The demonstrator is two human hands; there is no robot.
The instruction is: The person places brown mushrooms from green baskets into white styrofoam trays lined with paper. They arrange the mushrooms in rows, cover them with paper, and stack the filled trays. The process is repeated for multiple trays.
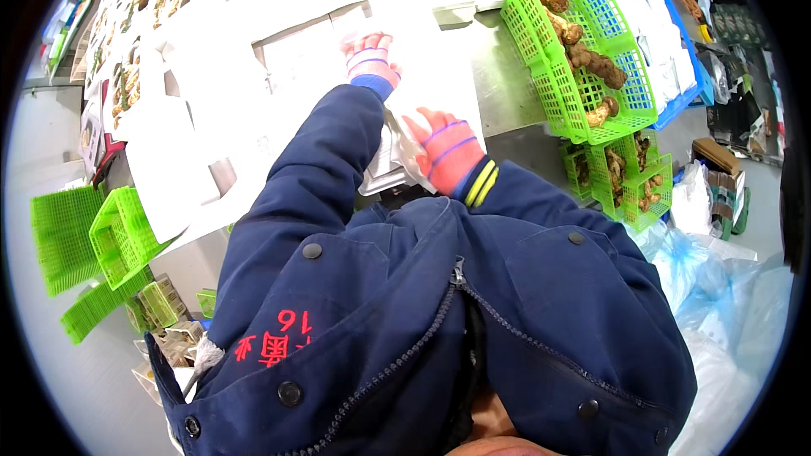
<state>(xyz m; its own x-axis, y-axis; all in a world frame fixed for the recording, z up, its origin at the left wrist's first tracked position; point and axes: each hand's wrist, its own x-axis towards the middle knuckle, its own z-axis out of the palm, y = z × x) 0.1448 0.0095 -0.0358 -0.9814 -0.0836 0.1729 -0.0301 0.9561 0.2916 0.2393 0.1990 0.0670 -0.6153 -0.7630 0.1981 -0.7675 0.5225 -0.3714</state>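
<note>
Bright glare washes out much of the table before me. My left hand (372, 63), in a pink knitted glove with blue bands, is over the white surface, fingers forward; whether it holds anything is lost in the glare. My right hand (448, 149), gloved alike, lies nearer my body against thin white sheets (405, 155) at the table's near edge; its grip on them is unclear. To the right stands a green plastic basket (557, 98) with several brown mushrooms (599, 65). Rows of mushrooms in white partitioned packaging (149, 19) fill the far left.
Smaller green baskets (656, 206) with mushrooms sit lower right, beside clear plastic bags (716, 285). A blue crate (687, 76) with white packets adjoins the large basket. Stacked green baskets (66, 237) stand at the left. An open white box (171, 171) rests on the table's left side.
</note>
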